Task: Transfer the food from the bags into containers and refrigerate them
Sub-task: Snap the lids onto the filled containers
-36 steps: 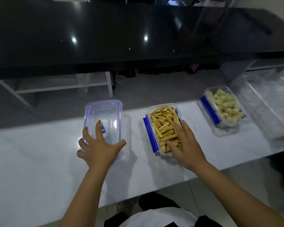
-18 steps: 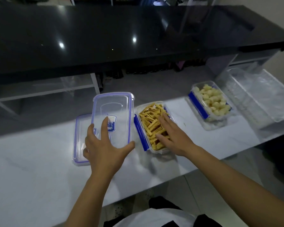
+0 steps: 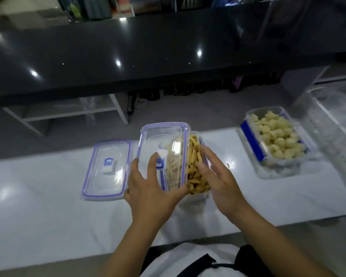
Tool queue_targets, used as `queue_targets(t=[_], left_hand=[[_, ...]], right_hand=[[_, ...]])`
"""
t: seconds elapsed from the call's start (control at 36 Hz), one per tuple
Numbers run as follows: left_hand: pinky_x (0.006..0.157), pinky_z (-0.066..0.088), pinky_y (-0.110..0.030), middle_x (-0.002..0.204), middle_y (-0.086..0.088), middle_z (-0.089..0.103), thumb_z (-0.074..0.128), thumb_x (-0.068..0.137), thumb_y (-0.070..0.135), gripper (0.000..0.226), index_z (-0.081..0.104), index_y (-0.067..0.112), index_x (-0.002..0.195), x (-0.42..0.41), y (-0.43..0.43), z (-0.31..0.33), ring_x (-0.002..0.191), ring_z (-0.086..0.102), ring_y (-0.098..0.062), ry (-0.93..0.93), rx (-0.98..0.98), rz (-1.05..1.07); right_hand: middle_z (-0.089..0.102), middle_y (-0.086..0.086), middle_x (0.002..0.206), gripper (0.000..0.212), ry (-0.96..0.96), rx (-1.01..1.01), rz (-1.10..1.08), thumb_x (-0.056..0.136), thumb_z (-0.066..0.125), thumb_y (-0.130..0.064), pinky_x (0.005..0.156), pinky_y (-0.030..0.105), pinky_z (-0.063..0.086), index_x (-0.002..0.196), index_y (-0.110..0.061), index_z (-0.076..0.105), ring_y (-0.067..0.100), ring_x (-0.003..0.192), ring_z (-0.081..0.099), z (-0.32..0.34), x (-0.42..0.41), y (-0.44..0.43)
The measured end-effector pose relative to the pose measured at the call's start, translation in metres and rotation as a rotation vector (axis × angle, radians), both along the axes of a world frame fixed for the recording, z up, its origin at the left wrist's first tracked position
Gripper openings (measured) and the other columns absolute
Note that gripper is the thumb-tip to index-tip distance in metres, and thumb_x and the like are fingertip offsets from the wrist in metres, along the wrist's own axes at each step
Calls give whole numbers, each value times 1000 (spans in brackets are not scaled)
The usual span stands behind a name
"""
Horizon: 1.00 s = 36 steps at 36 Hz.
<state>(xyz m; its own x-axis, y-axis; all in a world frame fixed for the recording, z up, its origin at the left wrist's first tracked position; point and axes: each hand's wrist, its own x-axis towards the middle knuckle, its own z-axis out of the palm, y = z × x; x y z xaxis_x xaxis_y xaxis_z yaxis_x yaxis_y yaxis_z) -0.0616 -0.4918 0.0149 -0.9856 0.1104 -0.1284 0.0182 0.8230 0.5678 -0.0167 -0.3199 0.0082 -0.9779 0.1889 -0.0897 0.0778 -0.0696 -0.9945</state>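
Two bare forearms reaching forward over the near edge of the white surface (image 3: 48,206), left hand (image 3: 152,188) with fingers spread and thumb hooked under, pinching a clear lid (image 3: 162,136), right hand (image 3: 218,176) just beside it, fingers straight, palm turned leftward

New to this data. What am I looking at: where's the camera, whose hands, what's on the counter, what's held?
There is no machine here: a person works with bare hands. All the pictures come from one wide-angle camera worn on the head. It looks forward and down, so the arms enter from the bottom edge. On the white counter stand two open tubs: a container of yellow sticks in the middle and a container of pale chunks to the right. A spare lid lies flat on the left. The left hand grips a clear lid with a blue rim. The lid is tilted over the container of yellow sticks and covers part of it, but is not yet seated. The right hand is open, with its fingers at that container's right side.
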Motion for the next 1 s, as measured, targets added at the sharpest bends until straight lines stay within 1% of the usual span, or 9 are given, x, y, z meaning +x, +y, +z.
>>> queue_targets(t=[0.11, 0.22, 0.36, 0.44, 0.5, 0.56, 0.69, 0.86, 1.0], left_hand=[[111, 26, -54, 163, 7, -4, 69, 63, 71, 104, 12, 53, 148, 6, 30, -2, 145, 26, -32, -72, 44, -23], [111, 29, -50, 163, 5, 6, 65, 75, 49, 85, 24, 49, 149, 10, 49, -13, 143, 28, -31, -114, 118, -78], [113, 25, -49, 161, 7, 19, 57, 91, 46, 59, 33, 54, 145, 7, 39, -27, 145, 22, -24, -90, 38, -104], [113, 31, -44, 159, 6, 30, 63, 93, 33, 58, 42, 44, 146, 4, 26, -30, 140, 33, -24, -68, 111, -120], [110, 35, -29, 154, 5, 38, 64, 94, 24, 55, 47, 34, 145, 2, 23, -31, 136, 39, -17, -40, 184, -104], [106, 37, -17, 151, 6, 42, 63, 97, 19, 50, 49, 30, 144, 0, 20, -31, 131, 42, -6, -66, 297, -70], [85, 56, -20, 136, 14, 54, 59, 99, 18, 40, 55, 36, 134, -17, 18, -27, 123, 56, -9, -136, 484, 55], [62, 57, -18, 126, 7, 64, 65, 95, 13, 49, 53, 30, 139, -38, 17, -14, 95, 69, -9, -307, 579, 136], [59, 56, -18, 119, 10, 67, 69, 92, 12, 54, 52, 37, 136, -35, 6, -19, 86, 73, -7, -420, 591, 147]], right_hand=[[47, -39, 137, 41, 16, 50, 97, 91, 58, -51, 97, 17, 48, 128, -65, 46, -10, 129, 47, 3, -2, -2], [47, -27, 145, 53, -41, 145, 103, 98, 60, -38, 105, 28, 48, 146, -45, 39, -2, 132, 48, -8, -7, 4], [26, -19, 155, 58, -44, 450, -33, 99, 61, -29, 93, -7, 26, 150, -35, 34, -19, 134, 21, -25, -11, 13], [25, -9, 161, 56, -56, 498, -170, 100, 59, -24, 113, 18, 31, 148, -37, 33, -3, 145, 18, -33, -10, 24], [33, -11, 157, 54, -78, 526, -213, 99, 60, -27, 114, 25, 32, 148, -34, 38, -1, 144, 24, -35, -12, 35], [48, -24, 137, 49, -130, 394, -181, 96, 64, -32, 94, 10, 44, 140, -42, 44, -12, 125, 43, -36, -16, 42], [64, -11, 121, 39, -232, 284, -78, 96, 64, -36, 64, 15, 56, 134, -37, 56, 5, 105, 63, -43, -26, 49], [61, -21, 105, 40, -276, 321, 10, 91, 70, -34, 72, 33, 61, 123, -47, 50, 10, 90, 67, -23, -48, 54], [70, -11, 93, 40, -379, 225, 34, 85, 77, -19, 61, 27, 59, 114, -42, 62, 11, 81, 72, -24, -41, 66]])
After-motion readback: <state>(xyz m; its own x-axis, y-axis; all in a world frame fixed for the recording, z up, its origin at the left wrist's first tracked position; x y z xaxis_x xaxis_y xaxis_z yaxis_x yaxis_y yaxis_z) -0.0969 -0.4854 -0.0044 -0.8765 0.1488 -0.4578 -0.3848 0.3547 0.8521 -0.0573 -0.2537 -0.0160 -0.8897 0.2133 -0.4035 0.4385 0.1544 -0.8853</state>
